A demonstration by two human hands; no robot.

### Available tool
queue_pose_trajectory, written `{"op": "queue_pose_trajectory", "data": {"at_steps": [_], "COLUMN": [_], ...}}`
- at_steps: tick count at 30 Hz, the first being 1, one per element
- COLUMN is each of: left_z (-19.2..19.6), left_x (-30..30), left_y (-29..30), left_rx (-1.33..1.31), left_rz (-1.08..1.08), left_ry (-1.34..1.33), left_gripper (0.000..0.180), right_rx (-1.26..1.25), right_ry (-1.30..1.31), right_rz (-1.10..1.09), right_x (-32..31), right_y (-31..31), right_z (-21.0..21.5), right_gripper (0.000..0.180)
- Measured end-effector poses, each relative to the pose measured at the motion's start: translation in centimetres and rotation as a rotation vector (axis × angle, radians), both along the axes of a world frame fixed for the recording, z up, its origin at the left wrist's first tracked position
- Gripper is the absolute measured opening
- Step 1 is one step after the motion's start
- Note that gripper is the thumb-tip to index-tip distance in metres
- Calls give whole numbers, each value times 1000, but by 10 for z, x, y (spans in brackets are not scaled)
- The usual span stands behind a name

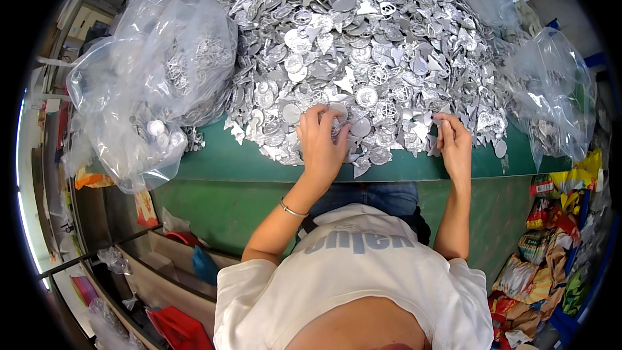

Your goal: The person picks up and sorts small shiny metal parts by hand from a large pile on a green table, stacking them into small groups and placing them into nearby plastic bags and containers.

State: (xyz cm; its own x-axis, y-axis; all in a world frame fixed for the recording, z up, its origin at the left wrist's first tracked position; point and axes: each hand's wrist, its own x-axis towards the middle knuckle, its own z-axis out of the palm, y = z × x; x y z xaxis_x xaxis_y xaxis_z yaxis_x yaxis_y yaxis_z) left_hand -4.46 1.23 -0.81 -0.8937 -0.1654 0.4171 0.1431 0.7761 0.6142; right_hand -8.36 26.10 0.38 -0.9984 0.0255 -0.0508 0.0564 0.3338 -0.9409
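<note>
In a cluttered room, a green worktop (414, 167) bears heaped silvery metal pieces (382, 52), probably massed there for easy reach. Clear bags (107, 87) flank them. The left hand (321, 146) curls over pieces, apart from the right hand (456, 146), bent at the near edge; I cannot tell either's grip.

White short-sleeved T-shirt (363, 272), large grey-blue chest lettering (360, 240); blue jeans (382, 198); slim silver-coloured bangle (293, 210), left forearm (275, 230).
</note>
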Motion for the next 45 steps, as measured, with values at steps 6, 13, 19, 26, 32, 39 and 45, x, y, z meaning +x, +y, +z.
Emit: {"op": "queue_pose_trajectory", "data": {"at_steps": [6,13,19,26,32,39,45], "left_z": [4,24,22,20,21,28,34], "left_x": [2,-10,-14,-14,-16,-25,-35], "left_y": [9,31,37,40,43,61,88], "left_rx": [-74,-79,-98,-113,-84,-121,-232], "left_rz": [-20,-168,-167,-157,-177,-238,-392], "left_ry": [44,39,-12,-10,-51,-33,-57], "left_gripper": [35,32,32,31,32,30,37], "right_rx": [313,353,401,150,-1051,-1662,-1885], "right_ry": [50,115,247,252,-395,-451,-422], "right_rz": [266,310,196,157,151,138,-52], "right_x": [1,-20,-10,-16,-9,-6,-5], "right_y": [-27,-33,-38,-30,16,44,61], "right_z": [23,3,0,-11,-10,-14,-9], "right_gripper": [40,36,32,20,13,34,19]}}
